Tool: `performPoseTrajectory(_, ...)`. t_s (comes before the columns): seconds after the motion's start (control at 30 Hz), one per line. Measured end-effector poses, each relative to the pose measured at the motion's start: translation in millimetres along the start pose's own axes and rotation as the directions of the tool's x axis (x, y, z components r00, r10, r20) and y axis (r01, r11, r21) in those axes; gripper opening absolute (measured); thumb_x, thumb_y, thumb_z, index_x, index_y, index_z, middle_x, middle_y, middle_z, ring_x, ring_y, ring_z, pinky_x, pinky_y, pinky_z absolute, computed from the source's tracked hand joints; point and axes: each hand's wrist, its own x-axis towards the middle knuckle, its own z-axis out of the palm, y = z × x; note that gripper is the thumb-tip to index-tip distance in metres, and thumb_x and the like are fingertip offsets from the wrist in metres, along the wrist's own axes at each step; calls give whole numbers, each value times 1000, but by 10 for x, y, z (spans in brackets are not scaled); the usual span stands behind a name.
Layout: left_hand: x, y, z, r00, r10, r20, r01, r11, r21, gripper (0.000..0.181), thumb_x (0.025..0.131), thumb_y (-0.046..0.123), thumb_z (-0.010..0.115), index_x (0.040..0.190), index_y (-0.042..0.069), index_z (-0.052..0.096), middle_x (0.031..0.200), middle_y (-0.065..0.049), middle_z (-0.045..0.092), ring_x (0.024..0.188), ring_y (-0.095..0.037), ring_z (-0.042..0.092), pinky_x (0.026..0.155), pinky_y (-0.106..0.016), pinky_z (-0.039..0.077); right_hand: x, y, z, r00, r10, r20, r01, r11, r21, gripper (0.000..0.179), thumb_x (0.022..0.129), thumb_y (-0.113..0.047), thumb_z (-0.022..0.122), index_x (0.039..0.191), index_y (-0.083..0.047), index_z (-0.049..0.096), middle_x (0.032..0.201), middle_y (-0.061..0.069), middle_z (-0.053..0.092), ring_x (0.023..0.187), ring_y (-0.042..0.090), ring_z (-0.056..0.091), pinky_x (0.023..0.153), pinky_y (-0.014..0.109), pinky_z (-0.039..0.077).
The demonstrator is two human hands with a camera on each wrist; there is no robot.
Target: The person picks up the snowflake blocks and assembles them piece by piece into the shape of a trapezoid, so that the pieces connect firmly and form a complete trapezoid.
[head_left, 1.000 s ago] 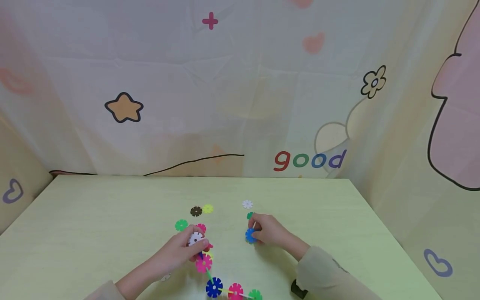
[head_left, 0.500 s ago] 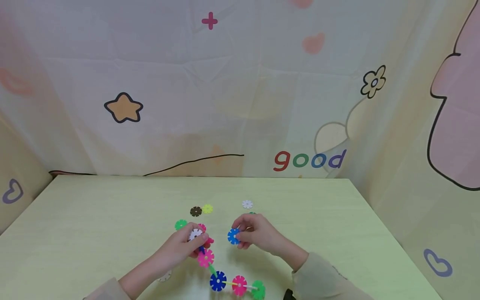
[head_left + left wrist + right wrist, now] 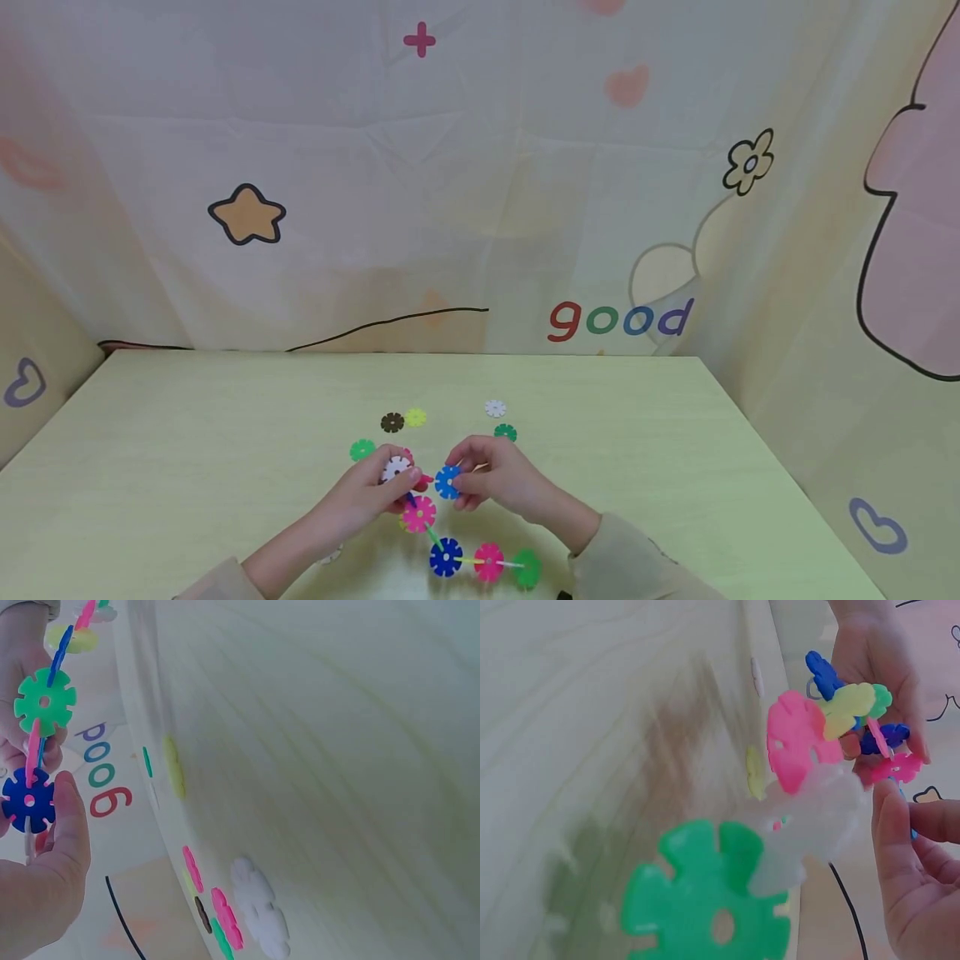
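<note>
In the head view my left hand (image 3: 371,492) grips one end of a chain of notched plastic snowflake discs, thumb over a white disc (image 3: 396,470). From there the chain hangs down and right through a pink disc (image 3: 418,514), a dark blue disc (image 3: 446,557) and another pink disc (image 3: 489,562) to a green disc (image 3: 527,569). My right hand (image 3: 498,479) pinches a blue disc (image 3: 447,482) between thumb and fingers, close beside a pink piece at the left fingertips. Whether the two touch is unclear. The right wrist view shows the green end disc (image 3: 705,892) large in front.
Loose discs lie on the table (image 3: 225,417): green (image 3: 363,450), brown (image 3: 392,422) and yellow (image 3: 416,417) beyond the left hand, white (image 3: 495,408) and dark green (image 3: 506,432) beyond the right. A white disc (image 3: 331,555) is partly hidden under the left forearm. A printed curtain (image 3: 360,167) stands behind.
My right hand has carried the blue disc left from near the dark green disc to the left fingertips. The hanging chain has shifted slightly right and up.
</note>
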Motion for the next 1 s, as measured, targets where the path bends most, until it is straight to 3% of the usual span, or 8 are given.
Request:
performPoseTrajectory(0.3,10,-20,11,1000,-5,6,5,1000,-12,48,86,38,52,112,-1,42,99,-9,61,82,-14,58,74,-32,51,12,-9,49,1000,10,-13,-10,999,30,19,82,1,58,100,5,54,74,5,54,59,13,63,62,38,53)
performPoseTrajectory(0.63,-26,38,0,997,-31,65,35,998,-51,48,96,33,33,128,-3,35,106,-15,60,83,-19,62,78,-32,50,8,-16,58,999,30,-19,-29,999,38,20,82,-1,59,101,4,54,72,5,55,60,15,64,61,35,53)
performPoseTrajectory(1.0,-21,25,0,997,-41,58,44,998,-42,55,94,38,38,128,-4,36,100,-13,62,82,-19,62,75,-31,51,-2,-29,86,999,42,-8,-42,997,61,20,82,1,57,101,5,55,71,5,55,58,13,63,60,32,53)
